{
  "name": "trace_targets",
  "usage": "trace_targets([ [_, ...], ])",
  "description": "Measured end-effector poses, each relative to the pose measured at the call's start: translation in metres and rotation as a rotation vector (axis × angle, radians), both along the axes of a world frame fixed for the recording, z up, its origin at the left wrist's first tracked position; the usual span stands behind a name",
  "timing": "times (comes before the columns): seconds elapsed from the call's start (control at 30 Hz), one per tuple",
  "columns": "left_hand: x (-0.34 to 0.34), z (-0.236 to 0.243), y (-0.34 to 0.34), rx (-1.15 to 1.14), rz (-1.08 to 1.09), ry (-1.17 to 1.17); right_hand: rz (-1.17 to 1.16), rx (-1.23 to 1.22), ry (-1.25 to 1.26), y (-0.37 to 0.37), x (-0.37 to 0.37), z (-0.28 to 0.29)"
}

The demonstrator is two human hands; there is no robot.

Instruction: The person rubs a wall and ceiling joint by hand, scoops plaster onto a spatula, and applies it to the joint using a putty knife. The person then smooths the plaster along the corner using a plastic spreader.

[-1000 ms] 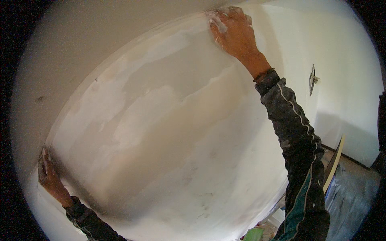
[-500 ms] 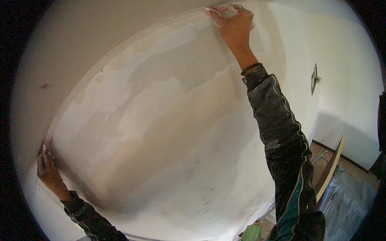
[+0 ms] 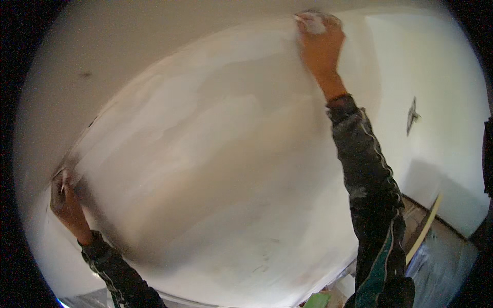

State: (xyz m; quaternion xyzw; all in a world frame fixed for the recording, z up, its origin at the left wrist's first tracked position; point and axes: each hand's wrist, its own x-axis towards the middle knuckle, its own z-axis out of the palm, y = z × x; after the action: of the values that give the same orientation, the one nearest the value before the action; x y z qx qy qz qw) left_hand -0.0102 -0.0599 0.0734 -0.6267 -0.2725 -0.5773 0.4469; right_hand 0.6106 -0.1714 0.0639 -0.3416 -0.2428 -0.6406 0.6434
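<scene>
Both my arms reach up, in dark sleeves, to the seam where the patchy plastered wall [image 3: 221,169] meets the ceiling [image 3: 138,36]. My right hand [image 3: 322,49] is closed at the top of the wall, with whitish matter on its fingers and a thin pale end at the fingertips. Far to the left, my left hand [image 3: 65,197] is pinched against the same seam, a small pale bit showing at its fingers. What either hand grips is too blurred to name.
On the right-hand wall is a small metal-looking fitting [image 3: 412,117]. Below it, a long board with a pale yellow edge [image 3: 425,228] leans by bluish plastic sheeting [image 3: 444,267]. Something green [image 3: 317,300] lies at the lower edge. The ceiling bears a dark spot [image 3: 85,75].
The view has shifted, so wall and fitting appear further right and lower. Both hands stay closed at the seam, the left slightly higher in the picture and the right further right.
</scene>
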Motion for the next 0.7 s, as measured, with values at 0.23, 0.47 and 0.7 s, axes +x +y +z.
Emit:
trace_targets([
  [0.23,0.043,-0.017,-0.038,-0.329,-0.556,0.103,-0.204,-0.191,-0.220,-0.009,0.013,-0.023],
  [0.47,0.038,-0.013,-0.040,-0.477,-0.456,-0.036,-0.272,-0.341,-0.107,-0.013,0.016,-0.035],
  [0.7,0.058,-0.014,-0.031,-0.417,-0.635,-0.277,-0.302,-0.410,-0.160,-0.022,0.041,-0.040],
])
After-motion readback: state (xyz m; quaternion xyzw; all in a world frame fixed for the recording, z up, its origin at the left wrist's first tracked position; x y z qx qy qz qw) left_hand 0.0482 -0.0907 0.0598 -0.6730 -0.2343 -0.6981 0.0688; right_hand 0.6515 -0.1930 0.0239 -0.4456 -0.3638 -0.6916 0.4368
